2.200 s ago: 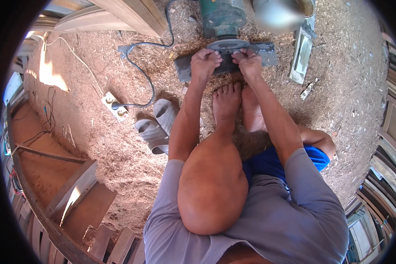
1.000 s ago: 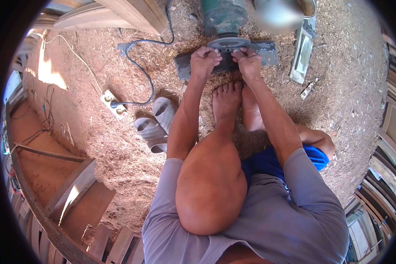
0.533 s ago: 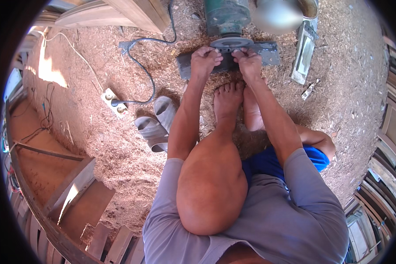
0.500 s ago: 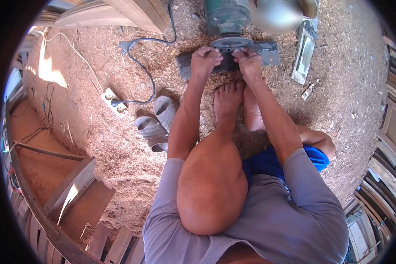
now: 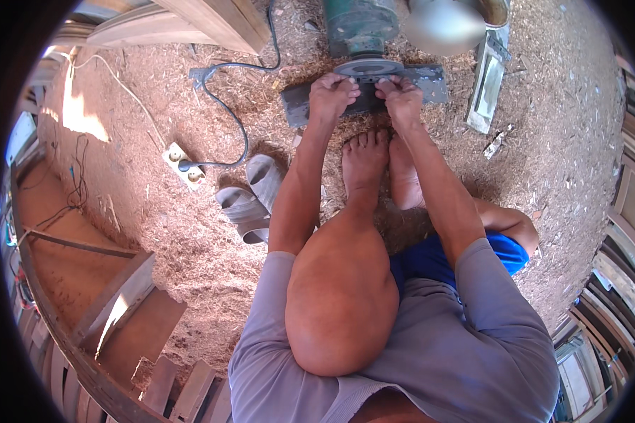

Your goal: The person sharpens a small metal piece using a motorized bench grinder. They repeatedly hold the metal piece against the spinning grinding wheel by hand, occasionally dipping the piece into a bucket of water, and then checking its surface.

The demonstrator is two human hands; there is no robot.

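My fingers [image 5: 346, 83] pinch the near rim of the round grey metal disc [image 5: 368, 68] — left hand [image 5: 329, 99] and right hand [image 5: 401, 101] both clenched on it, side by side. It sits on the flat grey plate [image 5: 430, 81] on the sawdust floor [image 5: 190, 233], below the green motor [image 5: 358, 25]. I judge it stiff, heavy and hard-edged — best gripped at the rim.

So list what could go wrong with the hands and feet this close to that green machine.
Both hands, left hand and right hand, rest on the round metal disc of the green machine; if it spins, fingers could be caught. The bare feet sit just below the grey base plate, unprotected. The black cable runs to the socket strip, so it may be live.
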